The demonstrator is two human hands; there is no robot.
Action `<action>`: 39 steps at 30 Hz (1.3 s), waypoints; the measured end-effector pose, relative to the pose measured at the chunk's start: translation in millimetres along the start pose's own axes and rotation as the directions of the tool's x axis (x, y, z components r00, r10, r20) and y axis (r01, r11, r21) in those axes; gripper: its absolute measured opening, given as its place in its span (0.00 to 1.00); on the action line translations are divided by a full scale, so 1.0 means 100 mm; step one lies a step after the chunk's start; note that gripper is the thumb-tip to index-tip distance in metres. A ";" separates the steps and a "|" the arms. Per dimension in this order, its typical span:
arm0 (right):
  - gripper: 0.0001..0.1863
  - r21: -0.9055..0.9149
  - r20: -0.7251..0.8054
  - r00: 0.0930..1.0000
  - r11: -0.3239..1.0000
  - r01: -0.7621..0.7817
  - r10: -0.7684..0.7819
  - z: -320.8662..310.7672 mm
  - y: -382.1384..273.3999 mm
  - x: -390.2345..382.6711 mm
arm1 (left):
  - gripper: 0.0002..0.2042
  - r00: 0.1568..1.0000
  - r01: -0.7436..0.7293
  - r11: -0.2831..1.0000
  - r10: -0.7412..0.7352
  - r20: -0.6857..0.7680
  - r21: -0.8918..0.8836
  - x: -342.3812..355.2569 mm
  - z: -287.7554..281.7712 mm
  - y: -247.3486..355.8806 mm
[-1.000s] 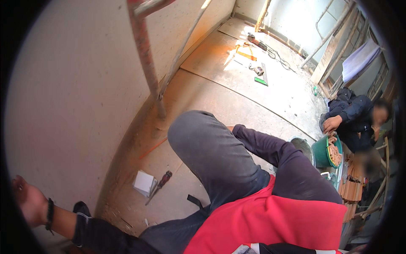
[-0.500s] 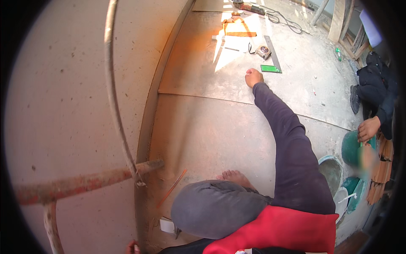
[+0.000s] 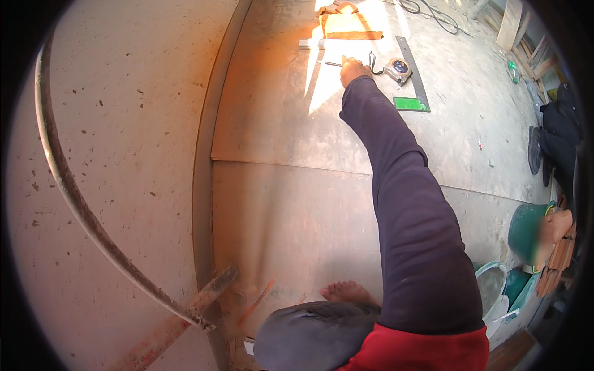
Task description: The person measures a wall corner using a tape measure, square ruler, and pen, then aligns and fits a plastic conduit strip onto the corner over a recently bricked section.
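My right hand (image 3: 354,72) reaches far forward over the floor, its fingers closed at one end of a thin dark pencil (image 3: 331,63). How firmly they grip it is hard to see. Just right of the hand lies a tape measure (image 3: 398,70) with a black wrist strap. Beyond it rests a carpenter's square (image 3: 412,104) with a green handle and a grey metal blade. A short grey metal piece (image 3: 312,44) and orange-brown tile pieces (image 3: 355,35) lie past my fingers in bright sunlight. My left hand is out of view.
A bent pole (image 3: 74,191) and a rusty bar (image 3: 213,290) stand at the left, by the wall. Green buckets (image 3: 523,232), a basin (image 3: 490,283) and stacked tile strips (image 3: 554,269) are at the right, beside a co-worker (image 3: 557,139). A black cable (image 3: 436,15) curls at the back.
My right hand has moved forward and left, from beside the square's handle to the pencil. My left hand has dropped out of view. The view has shifted, and the co-worker's hand moved from the bucket rim.
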State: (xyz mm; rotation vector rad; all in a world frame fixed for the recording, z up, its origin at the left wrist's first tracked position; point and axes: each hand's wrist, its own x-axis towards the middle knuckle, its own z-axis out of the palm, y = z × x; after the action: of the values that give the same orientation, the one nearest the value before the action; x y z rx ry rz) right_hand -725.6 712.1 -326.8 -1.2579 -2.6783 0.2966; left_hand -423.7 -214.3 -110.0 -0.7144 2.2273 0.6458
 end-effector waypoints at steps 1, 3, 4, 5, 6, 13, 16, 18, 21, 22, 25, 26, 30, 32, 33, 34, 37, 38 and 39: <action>0.16 -0.040 -0.011 0.999 0.998 0.039 -0.039 0.00 0.03 0.01 | 0.30 1.000 0.007 1.000 -0.007 0.006 0.012 0.02 0.08 0.19; 0.15 -0.120 -0.028 0.993 0.987 0.109 -0.113 -0.03 0.11 0.03 | 0.30 1.000 0.011 0.999 -0.012 0.026 0.033 0.08 0.22 0.49; 0.14 -0.109 -0.054 0.992 0.988 0.111 -0.117 0.00 0.15 0.02 | 0.30 0.999 0.010 0.999 -0.012 0.036 0.041 0.10 0.28 0.62; 0.13 -0.100 -0.081 0.989 0.989 0.112 -0.120 0.02 0.18 0.01 | 0.30 0.999 0.005 0.999 -0.008 0.048 0.051 0.14 0.34 0.72; 0.12 -0.084 -0.105 0.986 0.989 0.119 -0.128 0.03 0.15 -0.03 | 0.30 0.999 0.005 0.998 -0.008 0.049 0.056 0.13 0.36 0.82; 0.13 0.265 -0.310 0.925 0.915 0.304 -0.218 -0.35 0.85 -0.95 | 0.29 0.997 0.005 0.997 -0.010 0.071 0.077 0.17 0.48 1.04; 0.26 0.121 -0.080 0.979 0.973 0.194 -0.185 -0.63 1.50 -1.18 | 0.29 0.998 -0.018 0.996 0.013 0.068 0.082 0.17 0.47 1.10; 0.26 0.033 0.041 0.998 0.998 0.053 -0.054 -0.76 1.69 -1.21 | 0.29 0.997 -0.026 0.996 0.020 0.069 0.088 0.16 0.47 1.12; 0.24 0.038 0.194 0.980 0.999 0.038 -0.044 -0.95 1.76 -1.11 | 0.29 0.997 -0.030 0.995 0.024 0.070 0.091 0.13 0.49 1.12; 0.23 0.011 0.193 0.979 0.998 0.066 -0.066 -0.97 1.79 -1.07 | 0.29 0.997 -0.037 0.995 0.030 0.073 0.094 0.13 0.48 1.13; 0.20 -0.039 0.159 0.979 0.990 0.136 -0.128 -1.00 1.80 -1.05 | 0.28 0.996 -0.054 0.992 0.046 0.071 0.111 0.09 0.43 1.17; 0.20 -0.041 0.122 0.982 0.988 0.150 -0.144 -1.04 1.80 -1.08 | 0.28 0.996 -0.063 0.991 0.055 0.070 0.115 0.07 0.42 1.18; 0.22 0.084 -0.119 0.989 0.991 0.101 -0.090 -1.20 1.56 -1.38 | 0.28 0.994 -0.094 0.987 0.087 0.061 0.132 -0.06 0.32 1.25; 0.23 0.292 -0.300 0.948 0.935 0.200 -0.108 -1.32 1.34 -1.63 | 0.28 0.993 -0.110 0.983 0.103 0.055 0.148 -0.15 0.26 1.30; 0.23 0.385 -0.391 0.915 0.885 0.262 -0.101 -1.43 1.19 -1.77 | 0.28 0.992 -0.122 0.980 0.115 0.055 0.156 -0.21 0.21 1.34; 0.23 0.463 -0.373 0.922 0.840 0.284 -0.106 -1.55 1.00 -1.95 | 0.28 0.991 -0.130 0.977 0.123 0.050 0.168 -0.30 0.15 1.40; 0.25 0.761 -0.315 0.943 0.564 0.321 -0.112 -2.05 0.44 -2.53 | 0.28 0.975 -0.221 0.948 0.210 0.075 0.231 -0.52 0.01 1.71; 0.25 0.874 -0.280 0.954 0.382 0.300 -0.107 -2.19 0.29 -2.71 | 0.28 0.968 -0.250 0.933 0.232 0.101 0.258 -0.63 -0.02 1.85; 0.26 0.954 -0.238 0.965 0.159 0.254 -0.111 -2.26 0.13 -2.87 | 0.23 0.922 -0.385 0.892 0.380 0.068 0.235 -0.54 -0.08 1.76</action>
State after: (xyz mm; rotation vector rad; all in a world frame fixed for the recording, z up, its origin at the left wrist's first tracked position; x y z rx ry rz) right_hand -481.7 522.6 -130.7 -0.4168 -1.6841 1.5570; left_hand -509.0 -75.7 -24.0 -0.1397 2.3962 0.5437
